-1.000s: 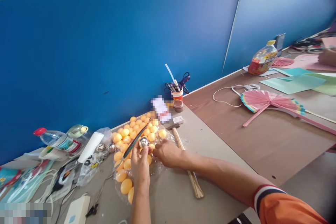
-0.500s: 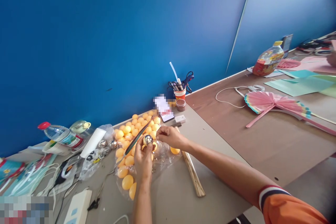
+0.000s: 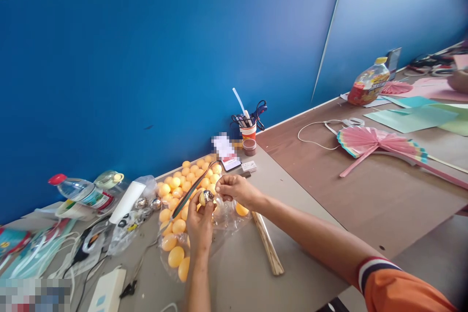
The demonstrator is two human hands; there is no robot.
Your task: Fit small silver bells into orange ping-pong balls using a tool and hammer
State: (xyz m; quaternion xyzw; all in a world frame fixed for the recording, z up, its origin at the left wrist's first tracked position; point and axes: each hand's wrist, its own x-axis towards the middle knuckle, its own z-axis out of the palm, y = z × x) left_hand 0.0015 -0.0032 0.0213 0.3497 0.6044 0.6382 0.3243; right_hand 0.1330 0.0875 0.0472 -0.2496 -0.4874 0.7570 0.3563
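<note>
A small ball (image 3: 206, 198), part yellow and part shiny silver, sits between the thumb and fingers of my left hand (image 3: 199, 224). Just to its right is my right hand (image 3: 236, 190), thumb and fingertips pinched together close to the ball. Whatever may be in that pinch is too small to tell. Behind and beneath both hands lies a clear plastic bag (image 3: 228, 217) with many orange-yellow balls (image 3: 176, 256). A dark, slender strap-like thing (image 3: 190, 196) rests across these balls. Under my right forearm, a wooden strip (image 3: 268, 246) lies on the table.
To the left are a red-capped bottle (image 3: 82, 191), a white roll (image 3: 127, 202), cables and a power strip (image 3: 107, 292). At the back stand a cup of tools (image 3: 248, 131), a small jar (image 3: 249, 146) and a phone (image 3: 227, 151). A pink paper fan (image 3: 380, 144) lies right.
The ball has turned in my left hand, so more of its yellow side shows. My right hand stays pinched beside it. The whole view has shifted slightly.
</note>
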